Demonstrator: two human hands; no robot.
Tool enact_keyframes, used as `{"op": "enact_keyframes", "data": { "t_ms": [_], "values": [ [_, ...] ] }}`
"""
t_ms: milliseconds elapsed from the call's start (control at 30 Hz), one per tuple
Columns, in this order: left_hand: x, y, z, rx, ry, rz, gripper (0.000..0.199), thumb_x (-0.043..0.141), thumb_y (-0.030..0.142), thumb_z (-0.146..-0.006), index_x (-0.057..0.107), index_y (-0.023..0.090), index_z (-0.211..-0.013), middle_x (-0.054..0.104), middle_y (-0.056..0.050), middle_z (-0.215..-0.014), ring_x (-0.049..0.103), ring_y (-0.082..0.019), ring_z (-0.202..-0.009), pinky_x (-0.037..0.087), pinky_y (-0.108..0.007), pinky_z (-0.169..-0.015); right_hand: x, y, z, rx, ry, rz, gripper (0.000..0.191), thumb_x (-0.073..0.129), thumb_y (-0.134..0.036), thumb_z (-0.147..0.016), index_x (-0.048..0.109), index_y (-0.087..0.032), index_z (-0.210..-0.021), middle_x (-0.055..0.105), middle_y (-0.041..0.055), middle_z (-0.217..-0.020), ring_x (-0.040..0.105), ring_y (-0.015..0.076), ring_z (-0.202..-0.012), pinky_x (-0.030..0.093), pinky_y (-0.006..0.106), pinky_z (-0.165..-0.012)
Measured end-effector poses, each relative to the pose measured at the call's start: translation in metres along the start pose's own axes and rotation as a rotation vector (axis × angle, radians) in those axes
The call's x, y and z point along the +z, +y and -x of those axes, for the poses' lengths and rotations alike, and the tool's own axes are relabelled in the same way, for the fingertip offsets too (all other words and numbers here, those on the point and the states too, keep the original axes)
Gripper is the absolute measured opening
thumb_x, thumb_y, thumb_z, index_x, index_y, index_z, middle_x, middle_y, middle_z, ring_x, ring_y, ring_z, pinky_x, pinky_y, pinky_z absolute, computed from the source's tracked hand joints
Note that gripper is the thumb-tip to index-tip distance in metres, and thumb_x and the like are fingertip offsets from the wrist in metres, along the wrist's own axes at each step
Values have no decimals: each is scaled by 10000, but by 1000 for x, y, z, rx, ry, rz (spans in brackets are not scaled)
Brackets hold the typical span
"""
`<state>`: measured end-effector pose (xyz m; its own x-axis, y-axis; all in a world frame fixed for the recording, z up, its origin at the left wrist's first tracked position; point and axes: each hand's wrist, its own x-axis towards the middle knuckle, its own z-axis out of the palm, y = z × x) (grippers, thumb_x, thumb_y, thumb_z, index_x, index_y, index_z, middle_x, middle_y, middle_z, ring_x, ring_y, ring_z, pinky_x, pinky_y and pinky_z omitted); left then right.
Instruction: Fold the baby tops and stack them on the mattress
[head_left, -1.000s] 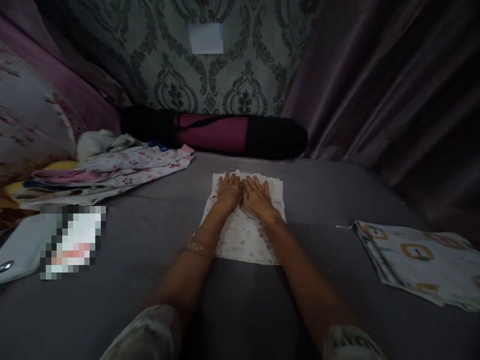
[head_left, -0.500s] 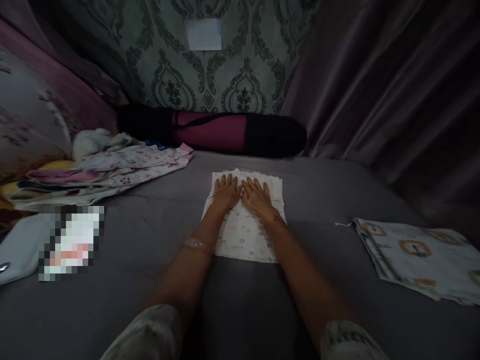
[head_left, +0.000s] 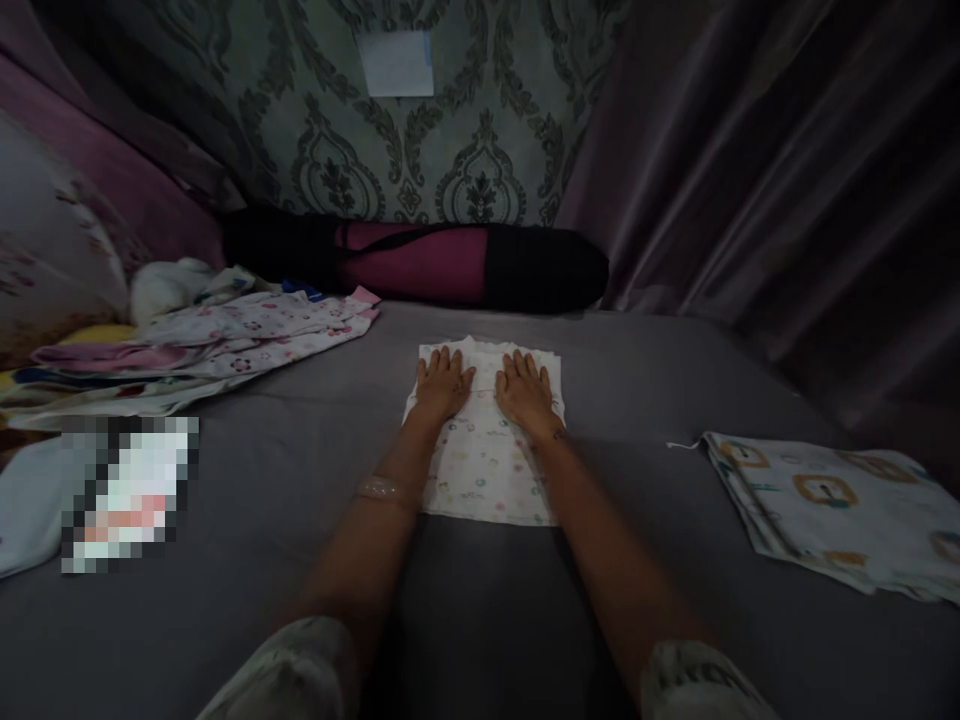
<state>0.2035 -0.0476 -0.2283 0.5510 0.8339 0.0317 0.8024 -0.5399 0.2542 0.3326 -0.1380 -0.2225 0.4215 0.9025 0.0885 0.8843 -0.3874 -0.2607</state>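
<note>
A white cloth garment with small coloured prints (head_left: pixel 484 465) lies folded flat on the grey sheet (head_left: pixel 300 500), straight in front of me. On its upper left part rests my left hand (head_left: pixel 444 383), palm down with the fingers spread. My right hand (head_left: pixel 527 388) lies flat on the upper right part, fingers also apart. A strip of the cloth shows between the two hands. Neither hand grips anything.
Left, a pile of clothes (head_left: pixel 262 325) lies beside a white plush toy (head_left: pixel 161 288). A folded cloth with orange prints (head_left: pixel 847 505) is at the right. Along the wall lies a long black and pink bag (head_left: pixel 420 262). Curtains hang on both sides.
My hands have moved apart across the cloth, the left one leftward and the right one rightward, widening the gap between them. The view has shifted slightly.
</note>
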Motion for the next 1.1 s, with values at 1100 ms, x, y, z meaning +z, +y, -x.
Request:
{"op": "enact_keyframes", "data": {
  "t_ms": [1100],
  "values": [
    [-30, 3, 5, -55, 22, 33, 532, 303, 296, -956, 408, 94, -1437, 300, -186, -1576, 246, -287, -1474, 224, -490, -1183, -16, 6, -19, 18, -97, 177, 640, 167, -403, -1008, 259, -50, -1534, 196, 144, -1616, 149, 261, -1492, 38, 500, -1203]
  ]
}}
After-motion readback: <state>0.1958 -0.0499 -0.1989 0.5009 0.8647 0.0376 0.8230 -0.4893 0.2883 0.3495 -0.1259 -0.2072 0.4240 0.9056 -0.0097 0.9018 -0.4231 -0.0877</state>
